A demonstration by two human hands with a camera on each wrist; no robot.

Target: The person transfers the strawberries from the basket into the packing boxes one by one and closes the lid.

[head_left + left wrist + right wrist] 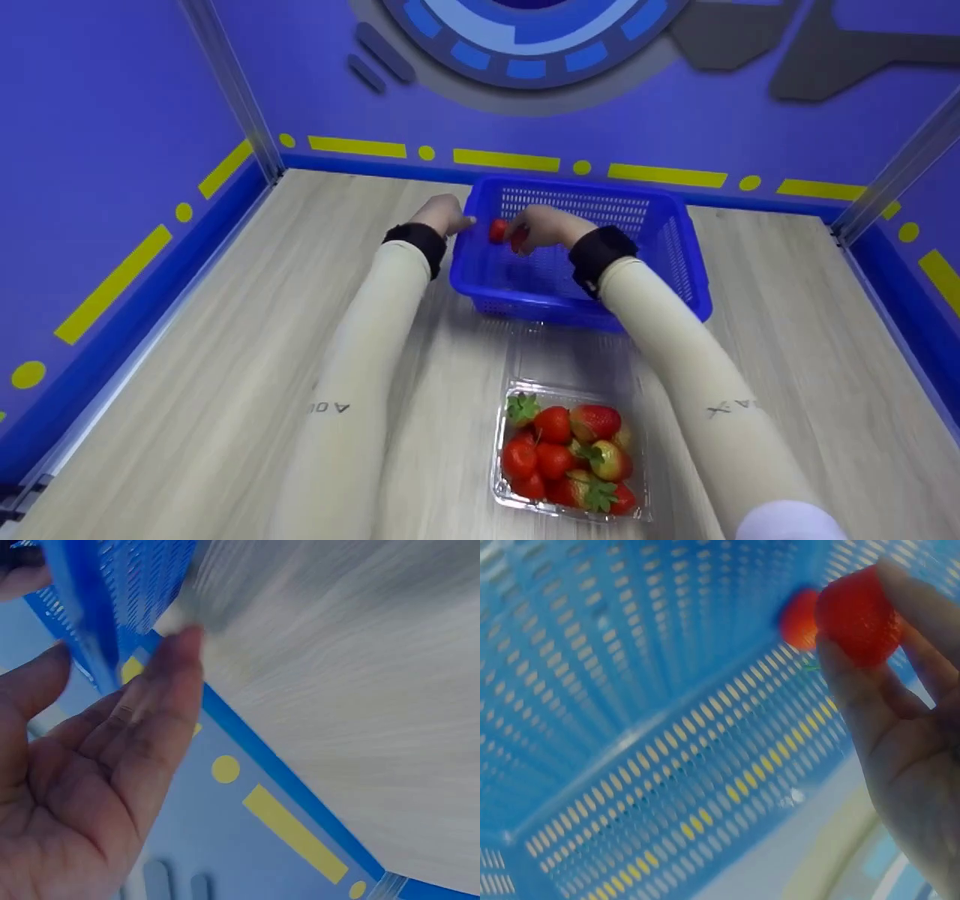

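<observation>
Over the left part of a blue plastic basket, my right hand pinches a red strawberry between thumb and fingers. Another strawberry sits inside the basket, just beyond the held one. My left hand is at the basket's left rim. In the left wrist view, its fingers extend fairly straight outside the wall, with the thumb on the rim's other side; contact with the rim cannot be made out. Nearer to me, a clear plastic box holds several strawberries, some with green leaves.
The box's clear lid lies folded back towards the basket's front wall. A wood-patterned tabletop runs beneath everything. Blue panels with yellow markings stand behind and at both sides, with the basket near the back one.
</observation>
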